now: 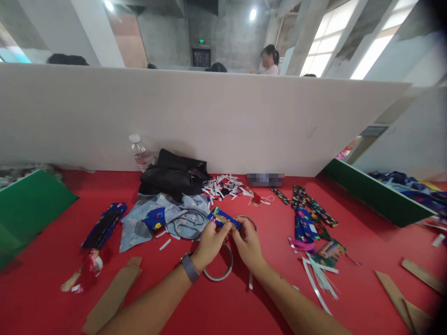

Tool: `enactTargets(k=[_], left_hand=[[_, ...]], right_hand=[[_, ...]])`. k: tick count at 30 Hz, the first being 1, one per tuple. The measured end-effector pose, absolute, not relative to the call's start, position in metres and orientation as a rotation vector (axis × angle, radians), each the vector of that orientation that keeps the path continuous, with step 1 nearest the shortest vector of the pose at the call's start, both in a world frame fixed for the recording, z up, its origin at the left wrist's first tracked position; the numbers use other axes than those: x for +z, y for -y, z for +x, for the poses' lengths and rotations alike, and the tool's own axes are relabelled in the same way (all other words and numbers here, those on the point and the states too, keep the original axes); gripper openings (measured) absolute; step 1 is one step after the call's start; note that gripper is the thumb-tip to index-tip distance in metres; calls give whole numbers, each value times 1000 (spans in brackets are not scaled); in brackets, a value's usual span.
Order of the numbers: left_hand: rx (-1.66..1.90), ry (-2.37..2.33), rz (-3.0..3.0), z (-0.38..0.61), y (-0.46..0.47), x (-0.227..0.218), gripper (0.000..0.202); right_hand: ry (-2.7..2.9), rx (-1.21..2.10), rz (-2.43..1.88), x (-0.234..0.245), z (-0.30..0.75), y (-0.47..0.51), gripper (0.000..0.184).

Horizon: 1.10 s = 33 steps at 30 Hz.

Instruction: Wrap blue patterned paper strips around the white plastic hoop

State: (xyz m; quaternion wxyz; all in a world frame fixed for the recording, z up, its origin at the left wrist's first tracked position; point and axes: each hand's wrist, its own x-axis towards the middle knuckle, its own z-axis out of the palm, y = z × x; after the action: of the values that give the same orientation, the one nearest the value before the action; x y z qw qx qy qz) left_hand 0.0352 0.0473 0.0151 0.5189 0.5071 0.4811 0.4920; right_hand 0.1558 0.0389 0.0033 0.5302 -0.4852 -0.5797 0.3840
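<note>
Both hands meet over the middle of the red table, pinching a small blue patterned fabric strip with a tan piece showing on it. My left hand, with a watch on the wrist, has its fingers closed on the strip's left part. On the right part, the fingers of my right hand are closed too. A thin grey ring shows below the hands, partly covered by them. Large-handled scissors lie just left of the hands on a light blue printed cloth.
Behind the hands lie a pile of white paper scraps, a black bag and a bottle. Patterned strips and tassels are on the right, cardboard pieces at the front left. Green dividers flank the table; a white partition stands behind.
</note>
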Motion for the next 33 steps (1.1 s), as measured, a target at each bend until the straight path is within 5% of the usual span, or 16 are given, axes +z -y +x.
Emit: enactTargets(k=[10,18,33], left_hand=[[1120,-1084,1148,35,-46,11,12],[1076,-938,1166,34,-42,24,39],[1138,-953,1213,34,-44,24,36]], right_hand=[[1343,936,-1144,3,157,-38,14],[1328,884,-1150,2,159,-36,15],[1299,864,-1174,1,159,-37,12]])
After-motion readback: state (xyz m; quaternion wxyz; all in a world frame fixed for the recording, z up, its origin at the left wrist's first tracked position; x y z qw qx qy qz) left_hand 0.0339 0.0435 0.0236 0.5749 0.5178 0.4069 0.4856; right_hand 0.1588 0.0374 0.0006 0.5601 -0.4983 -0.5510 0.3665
